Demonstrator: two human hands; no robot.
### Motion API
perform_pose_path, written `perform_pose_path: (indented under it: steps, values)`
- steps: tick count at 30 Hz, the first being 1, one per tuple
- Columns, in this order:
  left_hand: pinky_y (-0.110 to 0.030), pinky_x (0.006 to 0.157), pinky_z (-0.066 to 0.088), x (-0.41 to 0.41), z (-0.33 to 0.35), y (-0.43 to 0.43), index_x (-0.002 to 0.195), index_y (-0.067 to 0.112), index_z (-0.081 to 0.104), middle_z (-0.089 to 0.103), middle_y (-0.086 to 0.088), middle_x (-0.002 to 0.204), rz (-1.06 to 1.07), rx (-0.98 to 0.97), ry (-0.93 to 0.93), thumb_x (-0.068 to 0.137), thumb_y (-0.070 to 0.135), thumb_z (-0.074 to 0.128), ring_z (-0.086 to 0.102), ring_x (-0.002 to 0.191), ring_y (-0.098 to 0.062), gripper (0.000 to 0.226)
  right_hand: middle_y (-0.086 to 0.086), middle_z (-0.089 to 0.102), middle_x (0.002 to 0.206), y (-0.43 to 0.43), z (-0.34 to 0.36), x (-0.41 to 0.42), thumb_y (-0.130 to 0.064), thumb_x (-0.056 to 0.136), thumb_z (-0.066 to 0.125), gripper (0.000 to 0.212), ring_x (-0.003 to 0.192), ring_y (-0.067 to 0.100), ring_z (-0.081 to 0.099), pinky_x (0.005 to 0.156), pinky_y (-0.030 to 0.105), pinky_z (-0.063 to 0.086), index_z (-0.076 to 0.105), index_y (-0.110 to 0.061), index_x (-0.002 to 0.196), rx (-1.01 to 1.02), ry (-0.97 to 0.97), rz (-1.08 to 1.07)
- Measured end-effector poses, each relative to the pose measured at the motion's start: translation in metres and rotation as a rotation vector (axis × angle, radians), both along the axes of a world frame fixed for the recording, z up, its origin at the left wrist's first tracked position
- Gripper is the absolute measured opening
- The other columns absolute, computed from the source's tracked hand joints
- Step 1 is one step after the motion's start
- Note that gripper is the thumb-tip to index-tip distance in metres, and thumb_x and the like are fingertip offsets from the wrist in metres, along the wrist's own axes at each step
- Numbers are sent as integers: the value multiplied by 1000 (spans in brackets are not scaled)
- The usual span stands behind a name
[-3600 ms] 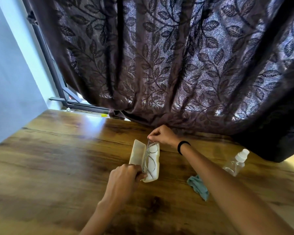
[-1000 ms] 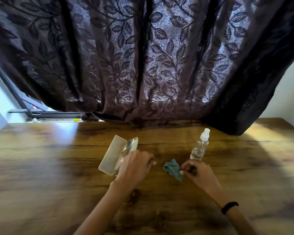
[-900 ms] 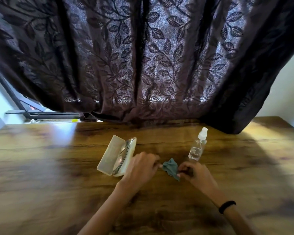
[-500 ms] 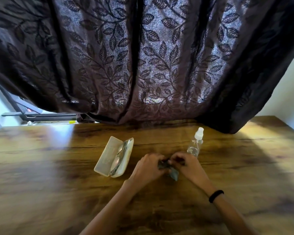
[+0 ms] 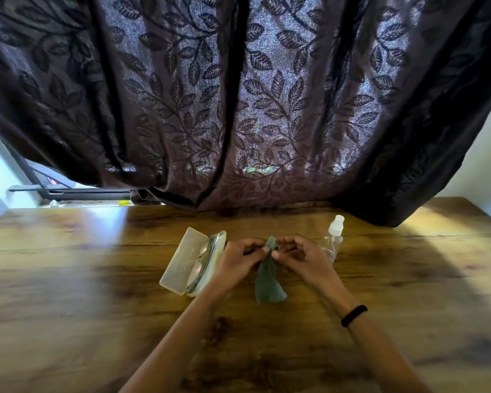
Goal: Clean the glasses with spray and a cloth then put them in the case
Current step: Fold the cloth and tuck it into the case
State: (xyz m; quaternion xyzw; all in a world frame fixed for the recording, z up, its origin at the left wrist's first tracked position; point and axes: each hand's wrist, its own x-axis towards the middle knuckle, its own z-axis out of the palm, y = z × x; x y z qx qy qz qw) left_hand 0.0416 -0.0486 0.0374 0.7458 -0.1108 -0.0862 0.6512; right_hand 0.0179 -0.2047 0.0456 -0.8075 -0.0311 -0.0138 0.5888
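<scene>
A cream glasses case (image 5: 179, 258) lies open on the wooden table (image 5: 68, 279), and the thin-rimmed glasses (image 5: 203, 260) rest inside it. Just right of the case, my left hand (image 5: 237, 260) and my right hand (image 5: 304, 258) pinch the top edge of a teal cloth (image 5: 268, 282), lifted so that it hangs down between them. A clear spray bottle (image 5: 335, 236) with a white cap stands upright behind my right hand, partly hidden by it.
A dark leaf-patterned curtain (image 5: 238, 109) hangs over the table's far edge. A window frame (image 5: 77, 191) shows at the far left behind it. A black band (image 5: 353, 316) is on my right wrist.
My hands left the case and glasses. The right hand reached the cloth on the table, the left joined it, and both have lifted the cloth, which now hangs unfolded.
</scene>
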Motion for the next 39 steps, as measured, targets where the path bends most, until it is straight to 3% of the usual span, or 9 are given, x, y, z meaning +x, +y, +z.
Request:
perform_pose_path:
  steps: [6, 12, 15, 19, 22, 26, 31, 39]
  values:
    - [-14, 64, 51, -4, 15, 6, 93, 20, 64, 67, 3, 84, 20, -85, 12, 91, 13, 53, 63, 73, 0, 13, -4, 66, 79, -4, 7, 3, -10, 80, 66, 13, 72, 8, 61, 62, 13, 51, 64, -23, 81, 48, -11, -26]
    - [-18, 72, 54, -2, 15, 8, 95, 27, 62, 68, 7, 91, -8, 53, -67, 74, 23, 73, 65, 87, -10, 24, -4, 65, 87, -3, 14, 1, -8, 85, 59, 12, 83, 8, 61, 66, 12, 51, 66, -18, 86, 104, -34, -35]
    - [-15, 66, 50, -2, 14, 9, 91, 23, 65, 68, 5, 86, 86, 46, -97, 85, 19, 62, 64, 81, -8, 8, -2, 65, 88, -3, 14, 1, -10, 85, 60, 12, 85, 12, 62, 66, 15, 51, 67, -20, 86, 113, -25, -42]
    - [-14, 60, 46, -2, 17, 13, 85, 17, 66, 65, 5, 75, 111, -7, -87, 90, 15, 54, 60, 66, 1, 14, 3, 65, 90, -3, 17, 1, -9, 82, 63, 11, 79, 10, 62, 60, 13, 52, 67, -10, 93, 164, 8, -36]
    - [-24, 65, 48, -2, 18, 15, 88, 12, 67, 67, -1, 79, 107, -13, -89, 90, 18, 54, 62, 71, -7, 15, 3, 66, 88, -3, 19, -1, -9, 78, 67, 15, 75, 8, 63, 59, 13, 52, 66, -12, 93, 183, 74, 3]
    - [-34, 68, 47, 0, 18, 17, 87, 8, 67, 66, -9, 81, 128, 1, -89, 90, 21, 54, 60, 74, -15, 18, 2, 69, 89, -3, 14, -1, -14, 77, 70, 16, 75, 8, 64, 62, 17, 52, 66, -16, 92, 62, 139, 30]
    - [-35, 71, 47, 3, 17, 20, 83, 18, 68, 68, -2, 82, 133, -5, -77, 90, 21, 55, 62, 79, -17, 16, 3, 67, 77, -4, 16, -1, -12, 84, 63, 9, 66, 10, 63, 58, 18, 53, 67, -11, 92, 201, 130, -52]
    - [-47, 78, 52, 5, 14, 22, 88, 16, 69, 71, -9, 90, 165, 17, -42, 90, 22, 55, 66, 89, -28, 15, 11, 66, 86, 0, 20, 3, -7, 87, 56, 11, 65, 13, 66, 55, 18, 52, 53, -16, 92, 250, 90, -90]
